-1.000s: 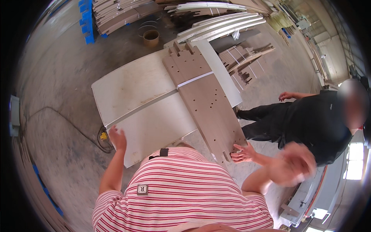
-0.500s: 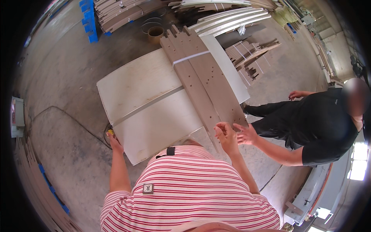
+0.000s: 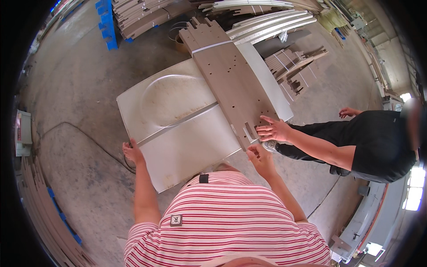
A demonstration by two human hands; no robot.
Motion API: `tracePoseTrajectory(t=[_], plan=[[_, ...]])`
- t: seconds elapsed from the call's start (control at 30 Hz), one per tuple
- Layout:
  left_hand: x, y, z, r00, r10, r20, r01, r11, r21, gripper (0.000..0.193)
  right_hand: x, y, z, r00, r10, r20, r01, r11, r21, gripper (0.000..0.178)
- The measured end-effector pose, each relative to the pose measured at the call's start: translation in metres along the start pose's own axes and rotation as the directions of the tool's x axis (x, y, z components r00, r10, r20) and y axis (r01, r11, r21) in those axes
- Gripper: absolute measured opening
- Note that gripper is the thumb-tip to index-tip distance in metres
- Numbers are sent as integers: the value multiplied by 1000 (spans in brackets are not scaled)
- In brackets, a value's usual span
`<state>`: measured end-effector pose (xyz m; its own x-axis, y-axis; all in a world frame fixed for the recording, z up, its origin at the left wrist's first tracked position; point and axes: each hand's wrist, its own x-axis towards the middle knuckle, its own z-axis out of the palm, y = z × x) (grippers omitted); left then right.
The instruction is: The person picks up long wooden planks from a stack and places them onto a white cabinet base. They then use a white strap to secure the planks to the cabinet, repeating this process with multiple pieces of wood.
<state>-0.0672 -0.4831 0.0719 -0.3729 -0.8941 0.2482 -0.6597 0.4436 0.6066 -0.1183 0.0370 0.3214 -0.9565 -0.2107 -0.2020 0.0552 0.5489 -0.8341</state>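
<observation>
A bundle of brown drilled boards (image 3: 235,82) with notched ends lies slantwise across a white-topped table (image 3: 191,147). A white strap (image 3: 212,46) crosses its far part. Next to the bundle, a thin pale loop of strap (image 3: 149,89) curves over the tabletop. My left hand (image 3: 132,152) is by the table's left edge, fingers apart, with nothing visible in it. My right hand (image 3: 261,160) is curled just below the bundle's near end; what it holds, if anything, is hidden. A co-worker's hand (image 3: 272,129) rests on the near right corner of the boards.
On the right a person in black (image 3: 373,149) stands close to the table. A cable (image 3: 84,131) runs over the floor at left. Several board stacks (image 3: 147,18) and white strips (image 3: 273,22) lie beyond, near a blue rack (image 3: 106,26). More strapped boards (image 3: 289,66) lie at right.
The boards have shifted away from me, and their notched near end now shows. A pale strap loop appears on the table. The yellow item at my left hand is out of sight. The co-worker's hand has reached the boards.
</observation>
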Motion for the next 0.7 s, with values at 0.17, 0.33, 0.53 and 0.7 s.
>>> tracePoseTrajectory(t=[0.17,0.33,0.53,0.7], plan=[[-15,92,55,974,51,219,-77,991,113,72,5,-4,-4,1000,11,21,-11,1000,-15,21],[11,87,86,946,72,316,-88,995,37,43,9,-9,-8,996,-28,87,27,1000,8,21],[59,108,-36,867,-100,488,448,586,-676,15,9,25,-24,1000,-1,28,0,1000,30,21],[184,-79,-262,901,-197,-386,-114,751,-650,25,42,10,-29,989,-80,121,79,997,7,21]])
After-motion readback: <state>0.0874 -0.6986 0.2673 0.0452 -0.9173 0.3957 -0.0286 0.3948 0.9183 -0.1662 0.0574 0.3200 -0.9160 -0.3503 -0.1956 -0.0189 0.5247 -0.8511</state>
